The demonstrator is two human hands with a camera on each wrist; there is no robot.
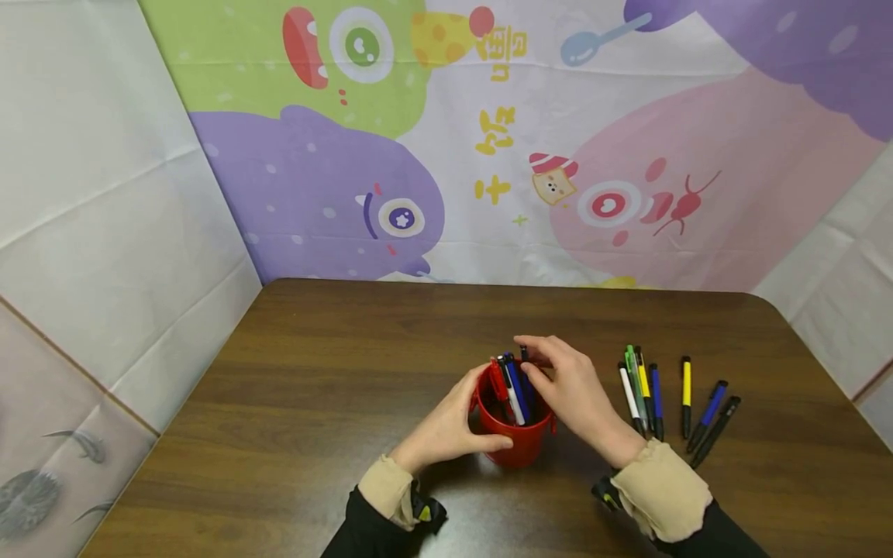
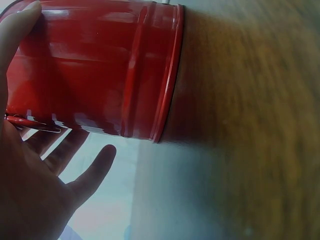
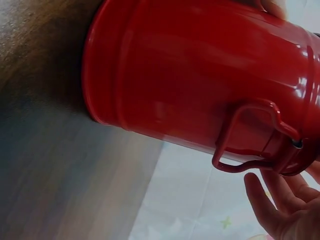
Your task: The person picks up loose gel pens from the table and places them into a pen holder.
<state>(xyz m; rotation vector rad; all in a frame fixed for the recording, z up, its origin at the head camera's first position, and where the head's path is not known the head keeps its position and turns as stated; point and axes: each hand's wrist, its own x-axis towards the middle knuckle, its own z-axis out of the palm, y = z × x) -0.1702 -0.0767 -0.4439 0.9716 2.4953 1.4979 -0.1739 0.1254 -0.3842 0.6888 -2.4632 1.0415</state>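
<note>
A small red metal bucket [image 1: 518, 449] stands upright on the table, holding several marker pens: a red one [image 1: 498, 380], a white one and blue ones among them. My left hand [image 1: 453, 426] grips the bucket's left side, thumb across the front and fingers around the back. Over the right rim, my right hand [image 1: 575, 391] pinches the top of a dark marker [image 1: 524, 353] that stands in the bucket. In the right wrist view the bucket's side handle [image 3: 245, 137] shows beside the right fingers [image 3: 260, 195]; the marker is hidden there.
To the right lies a group of markers: white [image 1: 629, 391], green [image 1: 631, 364], yellow [image 1: 643, 380] and blue [image 1: 656, 399]. Farther right are another yellow marker [image 1: 687, 395], a blue one [image 1: 710, 411] and a black one [image 1: 718, 430]. A cartoon-print cloth [image 1: 488, 232] hangs behind the wooden table [image 1: 314, 387].
</note>
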